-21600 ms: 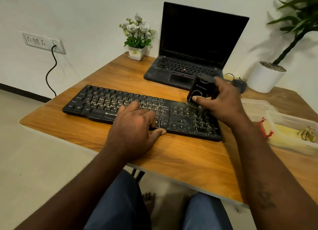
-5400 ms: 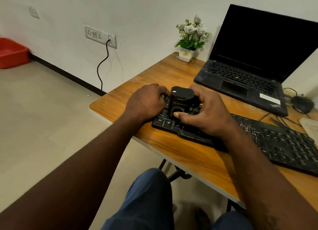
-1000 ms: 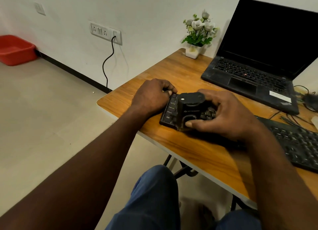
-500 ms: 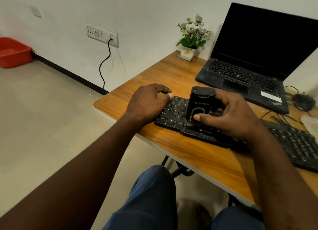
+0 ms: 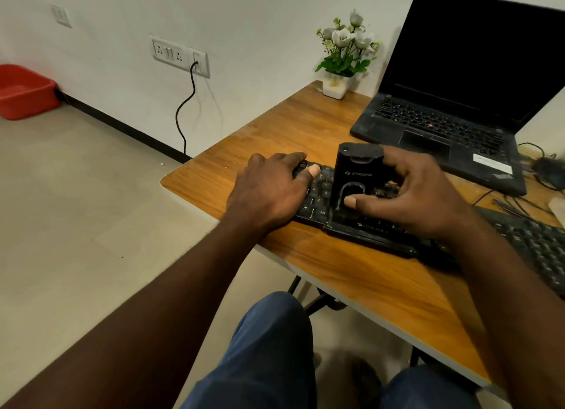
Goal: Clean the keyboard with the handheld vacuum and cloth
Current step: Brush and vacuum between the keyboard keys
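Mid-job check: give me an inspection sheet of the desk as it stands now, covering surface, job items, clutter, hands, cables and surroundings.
Surface: wooden table, small specks near its left corner.
Job's things: black keyboard along the front edge; handheld vacuum upright on its left end. Cloth: nothing seen.
Clutter: open laptop, screen dark; white flower pot at the back corner; dark mouse, blurred.
Hands: left hand rests on the keyboard's left end; right hand grips the vacuum, thumb on its front.
Cables: thin wires right of the laptop; black cord hangs from the wall socket.
Surroundings: red tub on the floor by the wall.
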